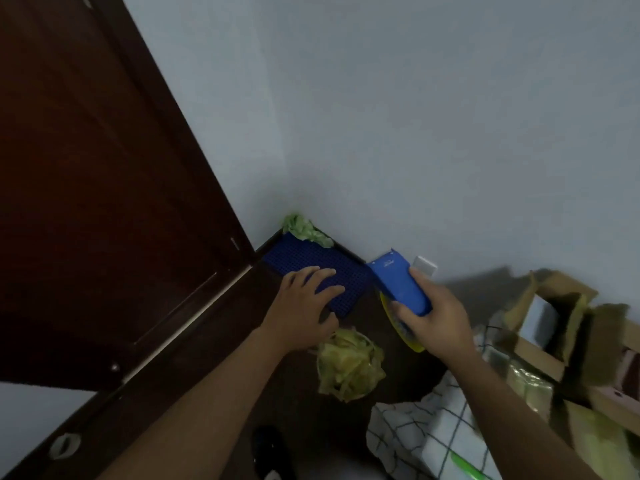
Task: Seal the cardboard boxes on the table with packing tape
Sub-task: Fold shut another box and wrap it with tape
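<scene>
Left hand (304,299) flat, fingers spread on blue mat (311,268) | right hand (433,317) grips blue tape dispenser (398,282)

A plain pale grey-blue wall (415,116) fills the upper and right part of the view, evenly and dimly lit; a dark reddish-brown wooden door (86,185) with recessed panels takes up the left side, tilted by the camera's angle; a dark brown table (214,344) runs diagonally from the lower left up to the corner where door and wall meet; a small round metal fitting (64,444) sits near the table's lower left edge; a patch of pale floor (38,407) shows at the far left beneath the door.
</scene>
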{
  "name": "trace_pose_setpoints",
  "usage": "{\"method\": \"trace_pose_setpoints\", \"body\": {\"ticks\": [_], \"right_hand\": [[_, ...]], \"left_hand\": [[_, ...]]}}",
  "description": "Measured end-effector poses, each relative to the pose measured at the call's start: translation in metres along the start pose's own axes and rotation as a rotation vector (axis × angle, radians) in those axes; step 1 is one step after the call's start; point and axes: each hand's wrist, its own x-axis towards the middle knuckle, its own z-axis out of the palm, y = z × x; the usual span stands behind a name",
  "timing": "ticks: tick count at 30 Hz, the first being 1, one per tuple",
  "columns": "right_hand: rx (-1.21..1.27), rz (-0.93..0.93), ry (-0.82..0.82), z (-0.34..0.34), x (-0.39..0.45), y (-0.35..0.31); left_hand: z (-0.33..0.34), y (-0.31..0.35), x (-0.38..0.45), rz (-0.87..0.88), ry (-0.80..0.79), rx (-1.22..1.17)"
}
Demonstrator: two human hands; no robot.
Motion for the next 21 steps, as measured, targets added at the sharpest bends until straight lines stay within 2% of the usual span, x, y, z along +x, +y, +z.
{"method": "trace_pose_setpoints", "body": {"ticks": [4,9,14,21], "right_hand": [[-0.011,0.106,0.074,0.041,0.005,-0.043],[-0.036,0.208,0.212,0.048,0.007,-0.065],[-0.015,0.328,0.324,0.040,0.022,-0.054],[0.024,0.500,0.456,0.028,0.052,-0.041]], "left_hand": [[-0.011,-0.069,-0.003,0.071,-0.028,-0.042],[-0.029,-0.112,0.037,0.213,-0.056,-0.058],[-0.035,-0.111,0.107,0.380,-0.126,-0.010],[-0.026,-0.079,0.186,0.543,-0.218,0.007]]}}
